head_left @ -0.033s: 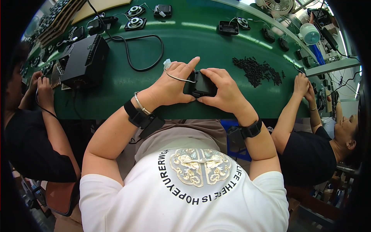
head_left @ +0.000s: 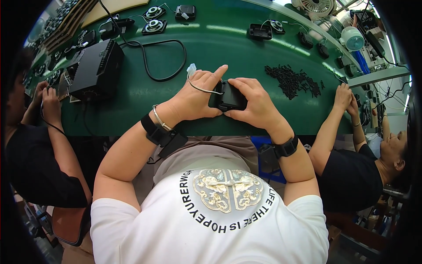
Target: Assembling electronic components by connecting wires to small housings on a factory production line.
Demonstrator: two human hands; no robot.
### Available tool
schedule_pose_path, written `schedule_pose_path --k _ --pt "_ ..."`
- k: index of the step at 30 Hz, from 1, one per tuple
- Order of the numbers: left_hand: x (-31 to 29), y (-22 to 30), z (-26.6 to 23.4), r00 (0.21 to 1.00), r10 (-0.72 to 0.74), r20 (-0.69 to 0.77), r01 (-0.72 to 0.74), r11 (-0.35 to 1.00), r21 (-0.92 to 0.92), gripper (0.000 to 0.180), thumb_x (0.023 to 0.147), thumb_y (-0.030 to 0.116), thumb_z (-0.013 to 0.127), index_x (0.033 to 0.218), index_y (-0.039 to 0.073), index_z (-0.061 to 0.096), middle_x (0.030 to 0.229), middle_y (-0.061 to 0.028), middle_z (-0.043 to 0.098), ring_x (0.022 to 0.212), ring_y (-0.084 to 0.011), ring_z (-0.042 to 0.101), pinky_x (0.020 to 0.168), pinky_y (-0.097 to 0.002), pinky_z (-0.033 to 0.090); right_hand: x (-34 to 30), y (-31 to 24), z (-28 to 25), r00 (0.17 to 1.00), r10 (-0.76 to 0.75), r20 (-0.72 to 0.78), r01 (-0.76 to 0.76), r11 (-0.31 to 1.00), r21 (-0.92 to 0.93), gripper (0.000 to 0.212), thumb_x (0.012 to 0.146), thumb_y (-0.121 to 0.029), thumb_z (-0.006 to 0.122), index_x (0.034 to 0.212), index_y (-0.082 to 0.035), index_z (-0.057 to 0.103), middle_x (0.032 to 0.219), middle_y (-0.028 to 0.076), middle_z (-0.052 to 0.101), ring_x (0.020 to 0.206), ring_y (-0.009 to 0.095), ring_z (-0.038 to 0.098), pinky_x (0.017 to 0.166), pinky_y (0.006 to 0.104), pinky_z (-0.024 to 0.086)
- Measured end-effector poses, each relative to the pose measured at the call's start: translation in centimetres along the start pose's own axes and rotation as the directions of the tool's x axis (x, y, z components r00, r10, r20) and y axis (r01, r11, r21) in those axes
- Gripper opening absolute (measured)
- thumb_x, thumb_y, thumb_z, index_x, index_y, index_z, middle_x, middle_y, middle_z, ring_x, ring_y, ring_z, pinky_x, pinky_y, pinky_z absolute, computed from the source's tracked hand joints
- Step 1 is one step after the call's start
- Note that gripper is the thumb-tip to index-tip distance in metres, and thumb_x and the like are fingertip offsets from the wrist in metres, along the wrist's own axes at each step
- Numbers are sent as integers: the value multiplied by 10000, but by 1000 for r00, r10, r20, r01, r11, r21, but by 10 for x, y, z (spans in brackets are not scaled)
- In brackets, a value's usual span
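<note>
Between my hands, just over the near part of the green table, is a small black speaker box [head_left: 233, 96]. My right hand [head_left: 257, 101] grips its right side, fingers over the far edge and thumb at the near edge. My left hand [head_left: 193, 97] holds the left side, the thumb at the near corner and the index finger stretched up and away. A thin light cable [head_left: 200, 89] leaves the box and crosses the back of my left hand, ending in a white connector [head_left: 191, 69]. The underside of the box is hidden.
Right of my hands lies a pile of black screws [head_left: 292, 81]. A black power unit [head_left: 97, 70] stands at left, a looped black cable [head_left: 184, 55] beside it. Speaker drivers [head_left: 154, 27] and an open black housing [head_left: 260, 31] lie farther back. Co-workers sit on both sides.
The white connector has shifted slightly away from me. My hands and the speaker box stay in place.
</note>
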State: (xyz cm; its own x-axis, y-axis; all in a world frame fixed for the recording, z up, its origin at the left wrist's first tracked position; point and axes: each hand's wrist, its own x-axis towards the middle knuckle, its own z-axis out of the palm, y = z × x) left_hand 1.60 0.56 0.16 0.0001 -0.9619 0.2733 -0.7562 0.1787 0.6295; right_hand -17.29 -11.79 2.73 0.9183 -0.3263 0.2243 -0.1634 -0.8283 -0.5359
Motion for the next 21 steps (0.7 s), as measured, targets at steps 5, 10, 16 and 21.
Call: schedule_pose_path --k 5,10,16,21 --pt "0 -1 1 1000 15 -10 -15 1000 22 1092 584 169 842 1518 73 284 1176 -144 590 1134 -347 516 1049 -426 371 2 0 0 1000 -5 15 6 999 -38 750 593 -190 865 1265 -14 581 1263 164 584 1159 350 537 998 423 455" --pt "7 3 -2 999 23 -33 -23 1000 -13 964 603 170 846 1445 65 389 1177 -153 594 1136 -349 527 1024 -432 401 3 3 -4 1000 -11 4 12 995 -96 765 583 -199 870 1266 -11 581 1238 155 592 1110 349 547 972 428 460" --pt "-22 22 4 993 -8 -118 7 1000 -13 319 745 150 787 1013 41 653 1138 -170 625 1126 -373 551 964 -444 451 -9 -5 7 989 -47 -138 19 980 -196 710 626 -319 835 1217 -6 596 1092 161 597 979 344 553 900 436 467" --pt "-31 41 13 983 -48 -179 50 999 6 329 792 181 750 1107 101 696 1138 -179 633 1089 -373 565 953 -453 444 -12 -28 37 964 47 -260 -130 941 -313 698 664 -435 783 1154 28 603 980 157 598 898 333 564 808 423 463"
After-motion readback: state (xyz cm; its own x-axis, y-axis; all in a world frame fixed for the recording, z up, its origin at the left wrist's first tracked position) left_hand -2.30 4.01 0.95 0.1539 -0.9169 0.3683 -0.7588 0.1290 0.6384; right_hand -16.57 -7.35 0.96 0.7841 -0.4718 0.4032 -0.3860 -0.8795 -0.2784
